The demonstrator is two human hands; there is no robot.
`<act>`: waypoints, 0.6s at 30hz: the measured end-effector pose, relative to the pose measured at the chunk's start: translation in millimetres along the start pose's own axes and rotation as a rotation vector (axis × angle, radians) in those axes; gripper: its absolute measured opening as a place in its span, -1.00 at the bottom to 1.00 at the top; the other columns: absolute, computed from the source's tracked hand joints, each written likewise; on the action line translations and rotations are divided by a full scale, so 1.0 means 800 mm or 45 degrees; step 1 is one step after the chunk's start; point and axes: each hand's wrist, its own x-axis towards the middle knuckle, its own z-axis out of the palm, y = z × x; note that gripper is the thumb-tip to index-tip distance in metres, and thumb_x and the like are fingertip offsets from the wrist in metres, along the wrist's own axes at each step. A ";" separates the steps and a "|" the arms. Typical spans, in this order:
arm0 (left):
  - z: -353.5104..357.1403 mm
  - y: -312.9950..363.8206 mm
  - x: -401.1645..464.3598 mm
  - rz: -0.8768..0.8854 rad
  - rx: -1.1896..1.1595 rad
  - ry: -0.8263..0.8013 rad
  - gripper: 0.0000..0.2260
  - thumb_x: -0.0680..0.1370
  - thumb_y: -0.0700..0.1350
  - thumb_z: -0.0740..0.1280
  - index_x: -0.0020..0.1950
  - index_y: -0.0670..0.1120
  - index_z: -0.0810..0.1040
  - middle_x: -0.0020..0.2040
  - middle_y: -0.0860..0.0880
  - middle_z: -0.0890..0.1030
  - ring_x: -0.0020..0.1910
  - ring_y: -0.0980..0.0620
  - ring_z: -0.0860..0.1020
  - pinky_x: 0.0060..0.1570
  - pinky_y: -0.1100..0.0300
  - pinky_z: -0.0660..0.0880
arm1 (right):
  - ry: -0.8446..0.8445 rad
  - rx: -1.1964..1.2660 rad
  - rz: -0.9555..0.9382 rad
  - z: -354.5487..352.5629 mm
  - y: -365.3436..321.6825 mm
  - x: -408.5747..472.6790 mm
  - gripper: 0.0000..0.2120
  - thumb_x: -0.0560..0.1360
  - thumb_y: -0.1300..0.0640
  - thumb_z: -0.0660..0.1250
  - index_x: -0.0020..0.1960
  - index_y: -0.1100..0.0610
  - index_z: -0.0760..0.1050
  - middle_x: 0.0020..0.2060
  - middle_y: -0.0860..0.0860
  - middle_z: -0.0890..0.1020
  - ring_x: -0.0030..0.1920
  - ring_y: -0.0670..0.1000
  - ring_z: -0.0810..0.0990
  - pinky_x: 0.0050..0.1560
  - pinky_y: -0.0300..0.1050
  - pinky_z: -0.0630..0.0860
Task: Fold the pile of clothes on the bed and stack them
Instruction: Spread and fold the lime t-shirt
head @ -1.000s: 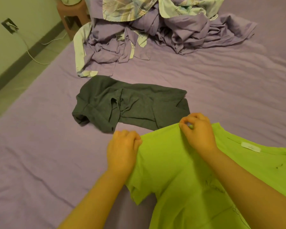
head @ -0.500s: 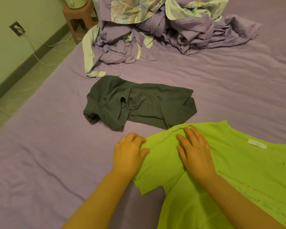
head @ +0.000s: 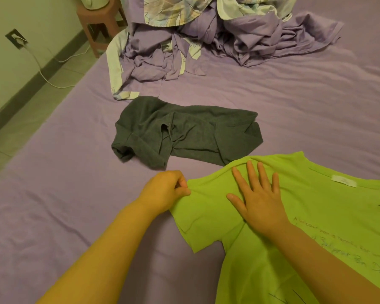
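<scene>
Flattening the green shirt (head: 294, 216) is what I am doing now: my right hand (head: 259, 200), which was pinching the shoulder edge a second ago, is lying open with fingers spread, pressing the cloth onto the bed (head: 53, 205). My left hand (head: 165, 191) is no longer just resting on the sleeve; its grip is closed on the sleeve's outer edge, thumb against forefinger, and I am drawing that edge outward. The shirt is lying face up at the near right of the bed, its collar label showing, its top edge overlapping the corner of the grey garment (head: 184, 132), which is sitting crumpled just beyond. I am reading this as the shirt being laid out and smoothed, so folding proper is not yet begun. Beyond it, the purple bedding heap (head: 206, 40) is waiting untouched, and no stack is showing.
</scene>
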 end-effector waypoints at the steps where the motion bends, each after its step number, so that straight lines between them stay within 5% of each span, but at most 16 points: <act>1: -0.005 0.000 0.001 -0.008 -0.033 -0.008 -0.88 0.49 -0.10 0.41 -0.09 -0.13 0.57 -0.10 -0.10 0.62 -0.22 0.05 0.47 -0.35 0.27 0.31 | 0.006 -0.009 0.010 0.002 -0.001 0.001 -0.32 0.37 -0.41 -0.46 0.43 -0.18 -0.36 0.51 0.02 -0.21 0.51 0.13 -0.29 0.43 0.22 -0.31; 4: -0.026 -0.002 0.009 -0.071 -0.029 0.169 -0.86 0.54 -0.08 0.34 -0.05 -0.15 0.53 -0.13 -0.11 0.58 -0.17 -0.05 0.50 -0.22 0.14 0.40 | 0.010 0.000 0.044 0.003 -0.008 0.011 -0.31 0.34 -0.44 -0.45 0.41 -0.20 -0.42 0.53 0.01 -0.20 0.50 0.10 -0.32 0.42 0.24 -0.30; 9: -0.032 0.009 0.025 -0.016 0.580 0.397 -0.86 0.60 -0.05 0.20 0.04 -0.10 0.44 -0.02 -0.08 0.55 -0.02 -0.13 0.49 -0.15 0.04 0.36 | 0.011 0.046 0.069 -0.004 -0.021 0.017 -0.30 0.35 -0.44 -0.43 0.42 -0.20 -0.41 0.53 0.05 -0.20 0.50 0.12 -0.31 0.43 0.25 -0.27; 13: 0.017 0.031 0.002 0.293 0.721 0.638 -0.91 0.48 -0.15 0.36 -0.04 -0.12 0.55 -0.02 -0.10 0.55 0.00 -0.15 0.49 -0.15 0.02 0.34 | 0.129 0.101 0.065 0.003 -0.026 -0.031 -0.33 0.49 -0.38 -0.21 0.52 -0.10 -0.03 0.53 0.10 0.05 0.52 0.17 -0.10 0.43 0.31 -0.08; 16: 0.069 0.037 -0.035 0.441 0.718 0.552 -0.84 0.27 -0.13 0.56 -0.25 -0.04 0.60 -0.24 -0.03 0.59 -0.19 -0.09 0.58 -0.27 0.13 0.46 | 0.108 0.077 0.025 0.016 -0.030 -0.064 -0.37 0.53 -0.32 -0.14 0.47 -0.02 0.23 0.47 0.16 0.24 0.47 0.25 0.14 0.36 0.40 0.13; 18: 0.093 0.027 -0.050 0.334 0.681 0.483 -0.80 0.25 -0.07 0.59 -0.20 0.00 0.65 -0.14 -0.03 0.65 -0.07 -0.10 0.63 -0.16 0.09 0.56 | 0.111 0.058 0.051 0.020 -0.030 -0.066 -0.35 0.53 -0.33 -0.15 0.45 -0.01 0.26 0.46 0.15 0.26 0.47 0.26 0.16 0.37 0.40 0.12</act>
